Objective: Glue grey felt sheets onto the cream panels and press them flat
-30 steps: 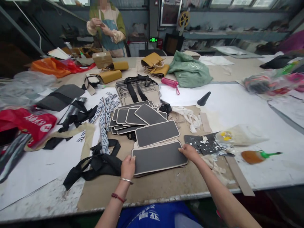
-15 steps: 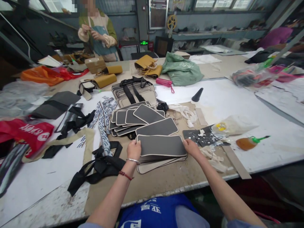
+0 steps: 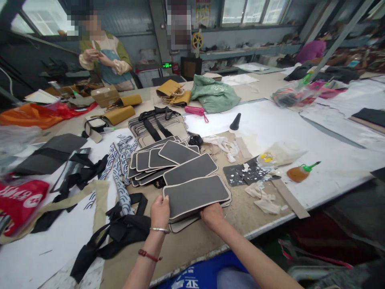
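Observation:
A dark grey rectangular panel (image 3: 197,196) with a pale rim and rounded corners lies tilted over a small stack of similar panels. My left hand (image 3: 160,214) pinches its left edge, thumb on top. My right hand (image 3: 212,216) reaches under the front edge, right of the middle; its fingers are hidden beneath the panel. Just behind, a second grey panel (image 3: 191,168) rests askew. Beyond it spreads a loose pile of panels (image 3: 162,157). A neat stack of beige-edged panels (image 3: 177,131) with black straps on top stands at the back of the pile.
Black fabric straps (image 3: 126,222) and patterned strips (image 3: 122,192) lie to the left. On the right are a white-spotted dark sheet (image 3: 243,172), a glue bottle (image 3: 299,172) and a flat strip (image 3: 290,198). A co-worker (image 3: 105,60) stands across the table.
My right hand has left the panel's right corner and moved left, under its front edge. My left hand still grips the left edge. The camera view has turned to the right.

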Demonstrator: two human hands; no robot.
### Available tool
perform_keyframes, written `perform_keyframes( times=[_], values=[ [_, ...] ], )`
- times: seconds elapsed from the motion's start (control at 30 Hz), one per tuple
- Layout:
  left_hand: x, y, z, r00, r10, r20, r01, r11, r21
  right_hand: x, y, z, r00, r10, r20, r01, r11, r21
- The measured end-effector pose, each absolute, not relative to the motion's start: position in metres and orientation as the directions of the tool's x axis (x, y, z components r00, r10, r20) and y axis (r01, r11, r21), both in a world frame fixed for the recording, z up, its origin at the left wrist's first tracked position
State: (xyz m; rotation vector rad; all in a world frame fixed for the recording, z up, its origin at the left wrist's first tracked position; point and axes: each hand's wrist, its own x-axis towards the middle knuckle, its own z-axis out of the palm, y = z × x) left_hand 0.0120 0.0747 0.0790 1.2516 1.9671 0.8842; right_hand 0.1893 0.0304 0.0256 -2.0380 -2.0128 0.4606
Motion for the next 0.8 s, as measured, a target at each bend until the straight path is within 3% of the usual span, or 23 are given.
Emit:
perform_keyframes(
  times=[0.2,0.37,0.6,0.8],
  values=[
    [0.02,0.06,0.089,-0.29,0.951,-0.106,0.429,0.228,0.874,0.21,0.03,-0.01,-0.046,0.992,0.119,0.949,0.081,-0.306],
    [0.023,0.063,0.099,-0.29,0.946,-0.146,0.232,0.218,0.948,0.206,0.029,-0.011,-0.062,0.983,0.176,0.947,0.113,-0.299],
    [0.012,0.073,0.166,-0.289,0.942,-0.169,-0.05,0.161,0.986,0.204,0.026,-0.023,-0.016,0.998,0.054,0.964,0.03,-0.265],
    [0.005,0.069,0.166,-0.257,0.953,-0.162,-0.034,0.158,0.987,0.212,0.029,-0.007,-0.077,0.994,0.074,0.961,0.094,-0.259]
  ],
)
